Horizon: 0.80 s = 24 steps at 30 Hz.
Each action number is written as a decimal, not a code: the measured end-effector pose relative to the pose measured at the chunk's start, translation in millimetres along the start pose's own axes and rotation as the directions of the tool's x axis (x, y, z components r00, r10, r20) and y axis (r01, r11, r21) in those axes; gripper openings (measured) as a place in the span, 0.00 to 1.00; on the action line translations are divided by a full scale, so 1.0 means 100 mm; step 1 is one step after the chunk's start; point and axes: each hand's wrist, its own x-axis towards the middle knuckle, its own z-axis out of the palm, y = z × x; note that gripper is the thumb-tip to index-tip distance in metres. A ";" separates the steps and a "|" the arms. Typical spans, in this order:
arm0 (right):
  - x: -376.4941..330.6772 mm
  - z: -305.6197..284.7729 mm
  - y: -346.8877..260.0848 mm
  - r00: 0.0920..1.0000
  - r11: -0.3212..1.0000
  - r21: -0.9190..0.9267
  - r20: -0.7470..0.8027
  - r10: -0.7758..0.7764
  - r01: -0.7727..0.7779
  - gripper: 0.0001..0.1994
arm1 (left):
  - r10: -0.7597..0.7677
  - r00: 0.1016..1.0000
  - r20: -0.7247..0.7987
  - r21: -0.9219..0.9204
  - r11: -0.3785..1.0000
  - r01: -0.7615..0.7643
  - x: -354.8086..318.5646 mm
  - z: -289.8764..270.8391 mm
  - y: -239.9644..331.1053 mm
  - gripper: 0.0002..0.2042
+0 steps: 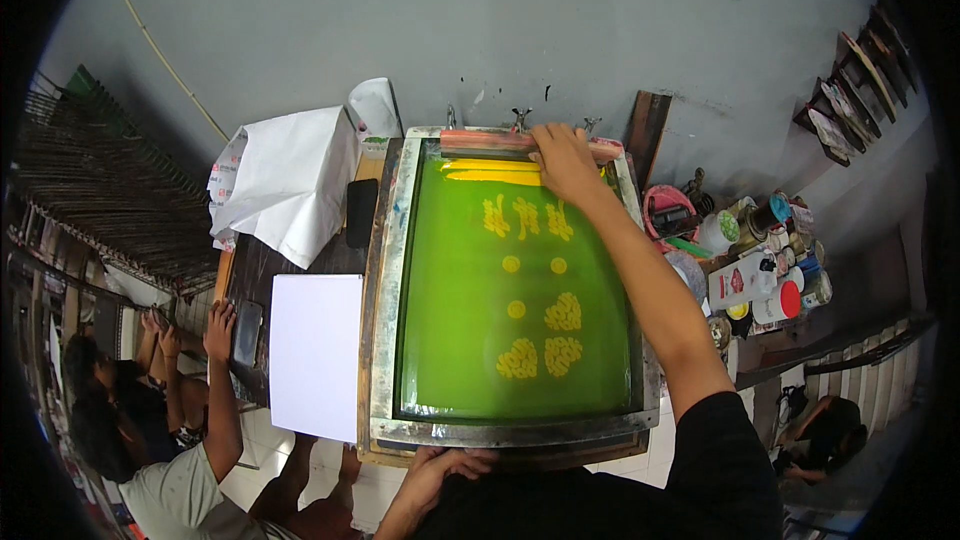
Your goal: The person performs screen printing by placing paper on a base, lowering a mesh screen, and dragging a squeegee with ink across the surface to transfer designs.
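A screen printing frame (520, 433) with a green mesh (450, 310) fills the middle, yellow lettering and shapes showing in the mesh. At its far end lies a squeegee (480, 145) with a reddish wooden handle. My right hand (566, 162) is closed over the squeegee's right half, its arm reaching across the frame's right side. A streak of yellow ink (490, 174) sits just on the near side of the squeegee. Down at the near edge, my left hand (440, 475) has its fingers bent against the frame's bar; its fingertips are partly hidden.
Left of the frame are a white paper stack (316, 355), a dark phone (362, 213) and a large white bag (285, 180). A co-worker's hand (219, 330) rests near another phone (248, 335). Ink pots and bottles (775, 295) crowd the right; metal clamps (521, 120) stand behind.
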 end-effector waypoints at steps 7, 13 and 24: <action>-0.23 0.15 -0.08 1.000 0.995 -0.096 -0.027 -0.009 0.007 0.14 | 0.016 1.000 -0.001 -0.161 0.987 -0.016 -0.03 0.07 0.00 0.18; -0.35 0.02 -0.27 1.000 0.992 -0.126 -0.007 0.010 -0.011 0.14 | 0.087 0.996 0.010 -0.297 0.951 -0.080 -0.06 0.11 -0.08 0.17; -1.97 -0.90 -1.59 0.994 0.998 -0.064 0.106 0.014 -0.007 0.12 | 0.151 0.988 0.042 -0.307 0.942 -0.131 0.07 0.05 -0.18 0.13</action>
